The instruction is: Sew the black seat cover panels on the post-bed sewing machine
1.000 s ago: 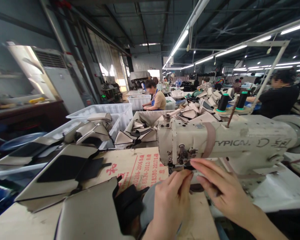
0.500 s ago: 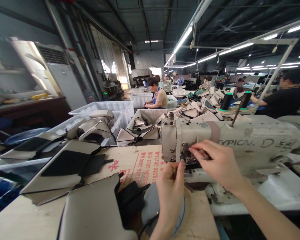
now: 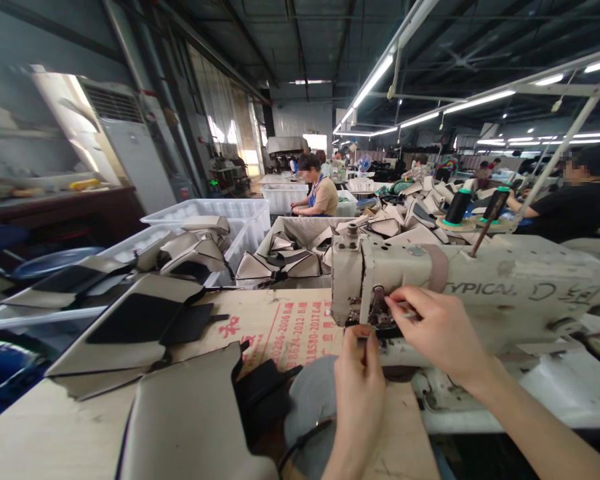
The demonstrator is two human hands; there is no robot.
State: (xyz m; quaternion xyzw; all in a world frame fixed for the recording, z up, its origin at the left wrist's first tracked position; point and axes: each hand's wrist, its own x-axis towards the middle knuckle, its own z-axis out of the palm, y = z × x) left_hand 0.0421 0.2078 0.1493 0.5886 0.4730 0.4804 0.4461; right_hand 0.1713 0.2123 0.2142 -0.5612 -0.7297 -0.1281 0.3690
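A cream-coloured industrial sewing machine point(image 3: 480, 273) stands on the right, its head end facing the middle of the view. My left hand point(image 3: 361, 373) is raised just below and in front of that head, thumb and fingertips pinched together. Whatever lies between them is too small to name. Higher up, my right hand point(image 3: 433, 323) is closed beside the thread guide parts on the machine's face. A small greyish, metal-looking object shows between its fingers; I cannot tell its kind. Left of my hands lies a beige sewn piece point(image 3: 190, 413) with black flaps and edging.
Another beige and black piece point(image 3: 125, 333) lies farther left on the wooden tabletop point(image 3: 275, 320). White plastic crates point(image 3: 240, 213) with similar pieces stand behind. Black thread spools point(image 3: 459, 207) rise behind the machine. A co-worker point(image 3: 320, 190) sits beyond, another person point(image 3: 575, 197) at right.
My left hand has shifted slightly right and down relative to the machine, with its fingers still pinched. The right hand stays near the same machine part. The whole view has shifted a little.
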